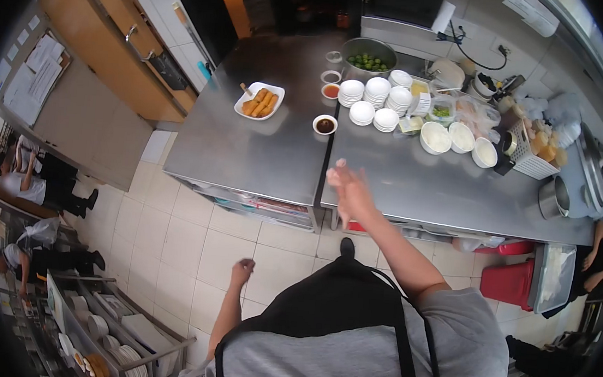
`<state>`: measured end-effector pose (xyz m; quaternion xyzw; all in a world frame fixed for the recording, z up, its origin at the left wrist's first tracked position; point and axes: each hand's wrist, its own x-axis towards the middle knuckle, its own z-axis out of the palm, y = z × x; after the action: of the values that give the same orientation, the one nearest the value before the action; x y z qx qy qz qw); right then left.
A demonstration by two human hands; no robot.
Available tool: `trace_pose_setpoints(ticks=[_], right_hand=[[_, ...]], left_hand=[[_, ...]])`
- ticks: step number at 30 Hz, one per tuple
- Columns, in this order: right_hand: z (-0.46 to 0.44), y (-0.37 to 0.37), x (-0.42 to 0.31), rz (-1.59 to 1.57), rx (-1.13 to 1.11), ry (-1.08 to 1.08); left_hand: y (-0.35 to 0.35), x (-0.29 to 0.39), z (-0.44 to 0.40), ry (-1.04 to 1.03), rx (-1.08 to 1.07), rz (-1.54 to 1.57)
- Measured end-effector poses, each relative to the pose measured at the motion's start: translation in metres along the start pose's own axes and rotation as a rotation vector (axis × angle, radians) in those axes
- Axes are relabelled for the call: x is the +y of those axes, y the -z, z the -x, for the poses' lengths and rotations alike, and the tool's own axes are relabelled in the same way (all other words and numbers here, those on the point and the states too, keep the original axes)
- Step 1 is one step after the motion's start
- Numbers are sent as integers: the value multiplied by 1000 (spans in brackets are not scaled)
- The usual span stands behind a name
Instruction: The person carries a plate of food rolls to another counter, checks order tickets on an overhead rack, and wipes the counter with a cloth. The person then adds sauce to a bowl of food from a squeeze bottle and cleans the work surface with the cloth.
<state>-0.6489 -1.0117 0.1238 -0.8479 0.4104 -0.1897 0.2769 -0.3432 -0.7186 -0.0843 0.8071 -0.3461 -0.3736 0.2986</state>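
My right hand point(350, 191) is raised over the near edge of the steel counter point(262, 153), fingers apart and slightly blurred, holding nothing. Down at my left side hangs my left hand point(242, 272), small in view, with its fingers curled; whether they hold anything does not show. A white square dish point(278, 95) of golden fried rolls point(260, 104) stands on the left part of the counter. Beyond my right hand is a small white bowl of dark sauce point(325, 125). Stacked small white dishes point(376, 91) stand farther back on the right.
A metal pot of green fruit point(370, 58), bowls of white food point(435, 138) and a white basket point(530, 160) stand on the right counter. A red bin point(506, 283) is below. Co-workers point(61, 184) stand at the left; another person's arms point(597, 254) show at the right.
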Motion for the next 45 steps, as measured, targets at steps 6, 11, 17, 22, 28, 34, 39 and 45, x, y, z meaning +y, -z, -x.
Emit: trace_pose_setpoints(ticks=[6, 11, 17, 22, 28, 34, 39, 45], right_hand=[[-6, -19, 57, 475, 372, 26], [6, 3, 82, 431, 442, 252], [90, 109, 176, 562, 511, -77], [189, 209, 273, 609, 717, -482], [290, 276, 420, 812, 750, -1165], [293, 313, 493, 987, 937, -1581], [235, 326, 505, 814, 850, -1635], [176, 312, 510, 934, 723, -1123]], left_hand=[[7, 221, -36, -74, -97, 458], [-30, 313, -87, -8, -311, 841], [-72, 359, -151, 228, -470, 1037], [-95, 375, -183, 388, -235, 1166], [-107, 403, -193, 378, -111, 1206], [-120, 418, -203, 378, -141, 1247], [-125, 425, -210, 329, -153, 1241], [-127, 435, -224, 307, -106, 1236]])
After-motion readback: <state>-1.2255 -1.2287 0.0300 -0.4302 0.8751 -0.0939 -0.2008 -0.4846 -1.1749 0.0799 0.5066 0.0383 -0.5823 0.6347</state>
